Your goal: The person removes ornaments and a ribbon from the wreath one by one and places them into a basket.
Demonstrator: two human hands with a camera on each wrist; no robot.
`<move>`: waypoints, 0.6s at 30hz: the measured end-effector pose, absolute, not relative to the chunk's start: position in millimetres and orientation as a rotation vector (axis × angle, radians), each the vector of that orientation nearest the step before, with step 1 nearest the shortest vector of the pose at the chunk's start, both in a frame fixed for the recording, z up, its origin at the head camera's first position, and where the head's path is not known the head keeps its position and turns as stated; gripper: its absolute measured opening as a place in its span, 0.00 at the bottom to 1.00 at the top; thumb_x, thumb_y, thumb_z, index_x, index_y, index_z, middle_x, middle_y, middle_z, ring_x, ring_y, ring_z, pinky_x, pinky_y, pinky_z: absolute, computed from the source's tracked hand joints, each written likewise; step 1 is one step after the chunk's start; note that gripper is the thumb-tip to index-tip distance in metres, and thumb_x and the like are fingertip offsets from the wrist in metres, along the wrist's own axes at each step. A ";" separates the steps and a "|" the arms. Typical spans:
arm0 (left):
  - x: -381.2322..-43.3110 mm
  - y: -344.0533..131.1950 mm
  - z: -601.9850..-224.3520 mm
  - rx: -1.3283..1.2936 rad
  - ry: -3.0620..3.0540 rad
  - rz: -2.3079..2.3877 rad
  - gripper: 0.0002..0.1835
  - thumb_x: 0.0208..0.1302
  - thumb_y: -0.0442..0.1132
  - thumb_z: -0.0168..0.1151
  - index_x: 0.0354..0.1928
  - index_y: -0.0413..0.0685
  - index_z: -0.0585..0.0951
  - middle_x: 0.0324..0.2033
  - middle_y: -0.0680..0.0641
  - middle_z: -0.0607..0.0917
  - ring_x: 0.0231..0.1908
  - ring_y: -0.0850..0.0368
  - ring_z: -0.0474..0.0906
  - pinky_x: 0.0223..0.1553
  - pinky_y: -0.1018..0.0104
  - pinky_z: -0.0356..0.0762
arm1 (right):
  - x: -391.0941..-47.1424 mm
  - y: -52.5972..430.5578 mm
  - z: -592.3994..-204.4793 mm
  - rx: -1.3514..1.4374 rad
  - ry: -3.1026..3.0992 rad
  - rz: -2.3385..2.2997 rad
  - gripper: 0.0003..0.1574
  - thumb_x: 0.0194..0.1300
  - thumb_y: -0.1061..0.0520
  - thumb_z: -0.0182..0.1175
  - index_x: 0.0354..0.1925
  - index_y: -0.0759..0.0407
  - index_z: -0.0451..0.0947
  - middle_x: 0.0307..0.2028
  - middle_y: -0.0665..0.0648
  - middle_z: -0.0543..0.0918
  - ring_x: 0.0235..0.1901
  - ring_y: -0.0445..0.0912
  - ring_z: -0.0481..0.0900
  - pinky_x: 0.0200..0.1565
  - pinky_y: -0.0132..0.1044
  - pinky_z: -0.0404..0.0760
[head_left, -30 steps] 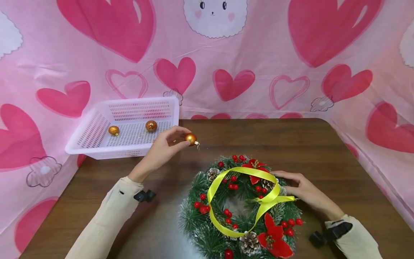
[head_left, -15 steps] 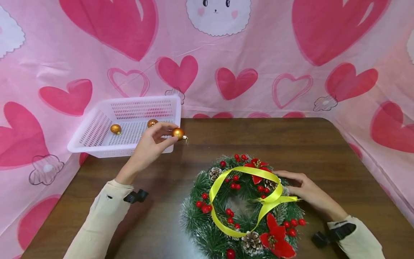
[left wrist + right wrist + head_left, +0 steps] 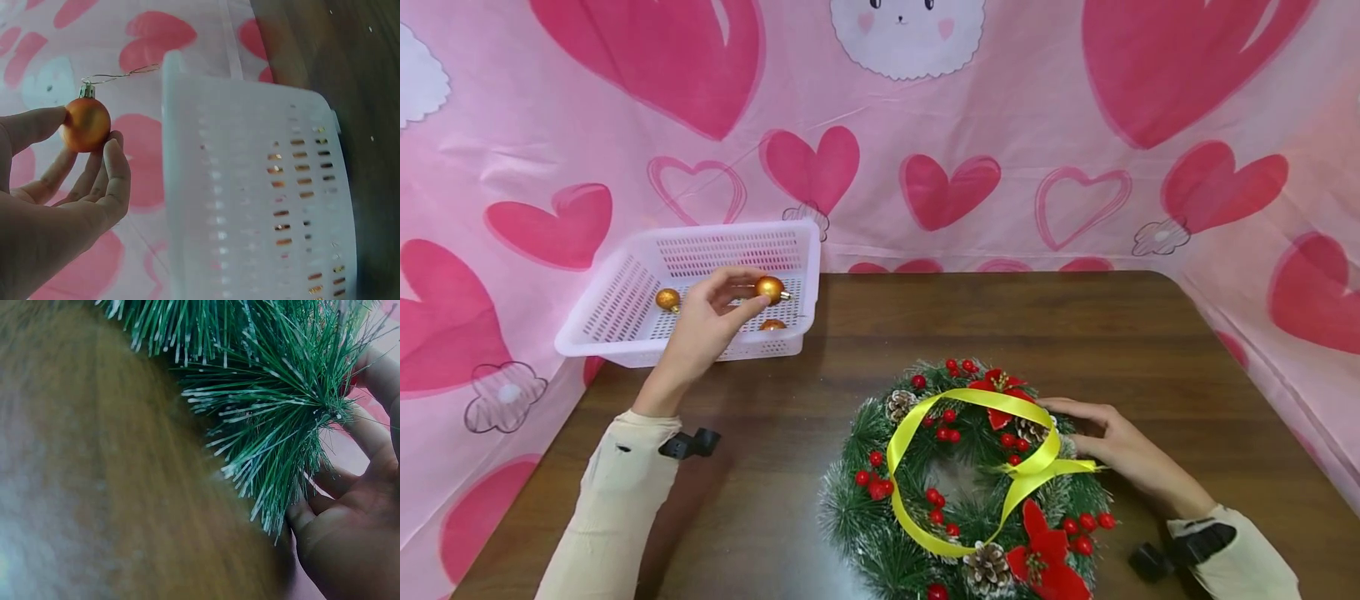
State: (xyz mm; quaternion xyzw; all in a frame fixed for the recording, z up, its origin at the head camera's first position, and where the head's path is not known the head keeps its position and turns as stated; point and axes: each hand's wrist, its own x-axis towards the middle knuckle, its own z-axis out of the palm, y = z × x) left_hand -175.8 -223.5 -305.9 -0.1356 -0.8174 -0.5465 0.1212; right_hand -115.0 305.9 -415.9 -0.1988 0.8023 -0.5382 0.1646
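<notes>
My left hand (image 3: 696, 325) pinches a gold bauble (image 3: 769, 289) between thumb and fingertips, over the right part of a white plastic basket (image 3: 625, 348). A metal cap and thin gold loop on the bauble (image 3: 86, 128) show in the left wrist view. On the table lies a snowy-tipped green wreath (image 3: 865, 446) with red berries, pinecones and red flowers. My right hand (image 3: 1127, 458) holds its right edge, fingers curled about the greenery (image 3: 281, 419). A yellow ribbon (image 3: 901, 442) loops over the wreath's top.
Inside the basket sit another gold bauble (image 3: 667, 300) and a copper-coloured bauble (image 3: 772, 324), the latter partly behind its front wall. The brown wooden table (image 3: 1000, 321) backs onto a pink heart-patterned cloth (image 3: 880, 117).
My left hand has carried the gold bauble leftward from beside the basket to over its right part. My right hand stays at the wreath's edge.
</notes>
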 end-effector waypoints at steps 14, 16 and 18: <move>-190.3 -249.4 -319.9 -0.227 -2.457 -1.570 0.22 0.67 0.40 0.66 0.60 0.41 0.76 0.56 0.44 0.79 0.52 0.58 0.78 0.49 0.79 0.76 | -111.7 302.8 -408.7 -0.554 2.321 -1.512 0.27 0.72 0.61 0.57 0.67 0.57 0.72 0.63 0.40 0.75 0.60 0.28 0.69 0.52 0.29 0.75; -192.6 -252.3 -322.9 -0.218 -2.470 -1.545 0.22 0.67 0.40 0.65 0.60 0.40 0.76 0.56 0.43 0.78 0.52 0.56 0.78 0.49 0.79 0.76 | -111.6 302.6 -409.0 -0.563 2.320 -1.510 0.27 0.72 0.62 0.57 0.67 0.58 0.72 0.63 0.40 0.75 0.60 0.29 0.69 0.52 0.29 0.75; -195.1 -255.8 -326.2 -0.207 -2.485 -1.518 0.23 0.68 0.40 0.65 0.61 0.39 0.76 0.56 0.42 0.78 0.51 0.56 0.79 0.48 0.79 0.76 | -111.8 302.7 -409.8 -0.569 2.319 -1.511 0.27 0.72 0.62 0.57 0.67 0.59 0.72 0.63 0.40 0.75 0.60 0.29 0.69 0.52 0.30 0.76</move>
